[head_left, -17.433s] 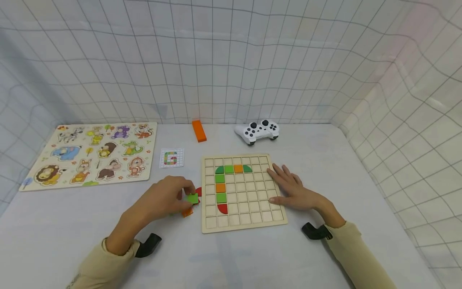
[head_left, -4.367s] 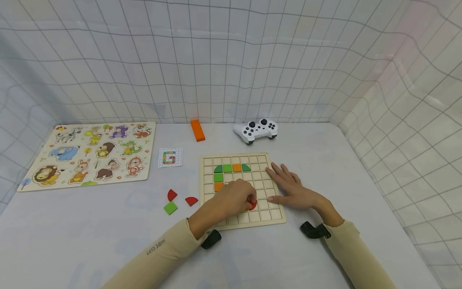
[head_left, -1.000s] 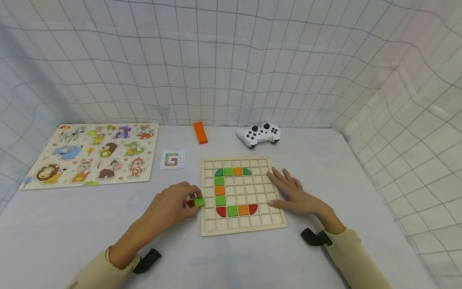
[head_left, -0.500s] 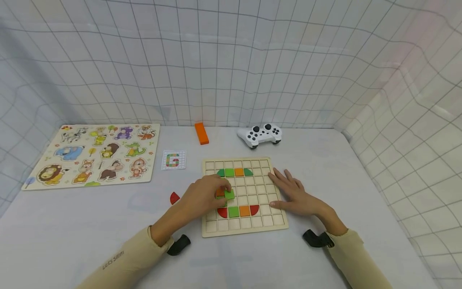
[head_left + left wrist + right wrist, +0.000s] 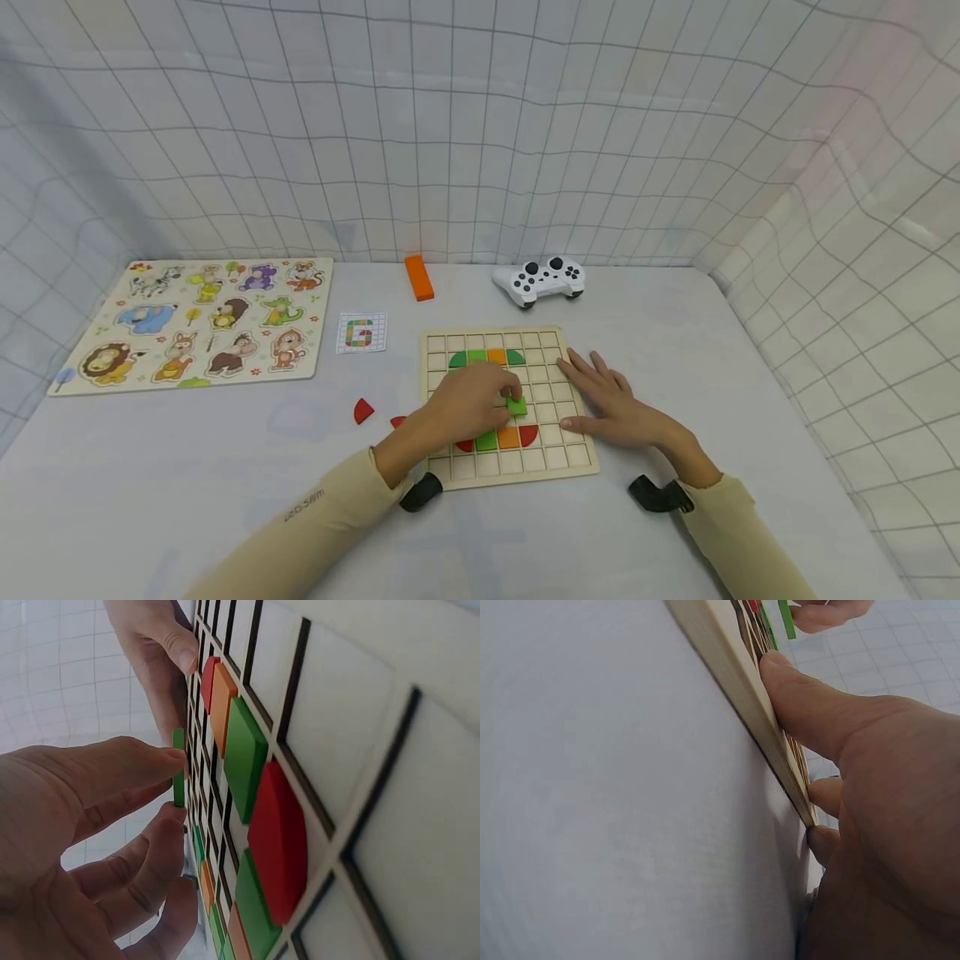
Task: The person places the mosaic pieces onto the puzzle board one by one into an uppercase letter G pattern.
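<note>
My left hand [image 5: 468, 402] pinches a light green square tile [image 5: 517, 406] between thumb and fingers, close over the middle of the wooden grid board [image 5: 558, 457]. In the left wrist view the green tile [image 5: 178, 766] stands on edge at the fingertips. My right hand [image 5: 611, 404] lies with straight fingers along the board's right edge, its thumb [image 5: 802, 694] on the rim in the right wrist view. Green and orange tiles with rounded corner pieces fill cells along the board's top and bottom rows; the left column is mostly hidden behind my left hand. A red quarter-round tile [image 5: 528, 435] ends the bottom row.
Left of the board lie two loose red quarter-round tiles, one [image 5: 363, 411] in full view, the other partly behind my wrist. A pattern card [image 5: 362, 333], an animal puzzle board [image 5: 195, 325], an orange block [image 5: 419, 277] and a white game controller [image 5: 540, 282] lie farther back.
My left hand has picked up the green tile left of the board and carried it rightward over the middle. Earlier, the bottom row gained green, orange and red tiles. The right hand stays put.
</note>
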The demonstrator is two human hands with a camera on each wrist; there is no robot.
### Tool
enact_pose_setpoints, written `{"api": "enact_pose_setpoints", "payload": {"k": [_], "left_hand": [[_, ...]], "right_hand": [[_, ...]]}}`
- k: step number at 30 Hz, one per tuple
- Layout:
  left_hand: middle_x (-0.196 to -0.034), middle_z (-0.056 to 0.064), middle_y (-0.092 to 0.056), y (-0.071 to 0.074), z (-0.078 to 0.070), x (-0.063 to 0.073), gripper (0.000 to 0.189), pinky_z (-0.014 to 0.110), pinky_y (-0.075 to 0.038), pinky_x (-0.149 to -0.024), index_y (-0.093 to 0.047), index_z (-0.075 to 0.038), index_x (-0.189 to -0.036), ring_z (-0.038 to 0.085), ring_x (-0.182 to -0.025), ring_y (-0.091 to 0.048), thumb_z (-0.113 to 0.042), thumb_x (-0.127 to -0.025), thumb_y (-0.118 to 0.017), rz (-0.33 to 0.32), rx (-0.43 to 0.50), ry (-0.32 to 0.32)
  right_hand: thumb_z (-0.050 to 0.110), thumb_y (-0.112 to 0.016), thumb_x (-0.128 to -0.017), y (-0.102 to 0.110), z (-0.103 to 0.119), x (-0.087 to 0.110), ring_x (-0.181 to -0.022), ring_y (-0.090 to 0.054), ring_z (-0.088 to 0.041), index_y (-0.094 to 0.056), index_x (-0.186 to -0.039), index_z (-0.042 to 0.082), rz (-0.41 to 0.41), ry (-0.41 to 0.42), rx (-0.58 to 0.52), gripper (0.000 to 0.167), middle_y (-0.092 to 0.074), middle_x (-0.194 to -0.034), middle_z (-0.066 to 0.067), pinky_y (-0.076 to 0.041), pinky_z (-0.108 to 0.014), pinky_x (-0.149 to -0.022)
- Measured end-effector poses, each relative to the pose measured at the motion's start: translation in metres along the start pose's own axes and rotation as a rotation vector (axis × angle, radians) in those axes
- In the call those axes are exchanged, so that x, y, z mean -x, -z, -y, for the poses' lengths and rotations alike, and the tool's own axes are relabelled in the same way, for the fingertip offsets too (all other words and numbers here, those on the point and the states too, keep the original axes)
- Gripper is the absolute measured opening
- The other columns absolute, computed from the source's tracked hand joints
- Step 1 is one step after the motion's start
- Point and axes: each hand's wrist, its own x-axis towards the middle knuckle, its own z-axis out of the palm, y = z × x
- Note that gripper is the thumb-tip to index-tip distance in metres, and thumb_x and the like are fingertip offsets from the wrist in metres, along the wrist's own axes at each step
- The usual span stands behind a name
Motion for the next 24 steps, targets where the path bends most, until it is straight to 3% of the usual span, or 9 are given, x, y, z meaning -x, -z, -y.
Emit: {"api": "enact_pose_setpoints", "payload": {"k": [6,12,24], "left_hand": [[-0.099,-0.002,-0.070,-0.005,-0.006,-0.006,0.012,0.032,-0.051,-0.079,-0.074,-0.017,-0.100,0.016,-0.094,-0.061,-0.015,-0.089,-0.072,0.026,-0.022,0.009],[-0.095,-0.003,-0.069,-0.008,-0.009,-0.011,0.010,0.028,-0.051,-0.072,-0.074,-0.018,-0.098,0.014,-0.089,-0.060,-0.015,-0.089,-0.071,0.058,-0.032,0.021],[-0.092,-0.005,-0.068,-0.012,-0.014,-0.017,0.009,0.028,-0.051,-0.069,-0.076,-0.018,-0.097,0.012,-0.085,-0.060,-0.014,-0.088,-0.073,0.055,-0.042,0.001]], "right_hand": [[0.045,-0.065,-0.095,0.000,0.000,0.000,-0.153,0.015,-0.041,-0.013,-0.162,0.022,0.000,0.001,-0.001,0.089,0.000,-0.170,-0.007,0.001,-0.063,-0.117],[0.045,-0.066,-0.094,0.000,-0.001,0.000,-0.153,0.014,-0.042,-0.013,-0.162,0.021,-0.005,0.008,0.002,0.089,0.000,-0.170,-0.008,0.000,-0.064,-0.116],[0.044,-0.066,-0.094,0.000,0.000,0.001,-0.153,0.014,-0.041,-0.014,-0.162,0.021,-0.002,0.005,-0.004,0.088,0.000,-0.170,-0.008,0.001,-0.064,-0.117]]}}
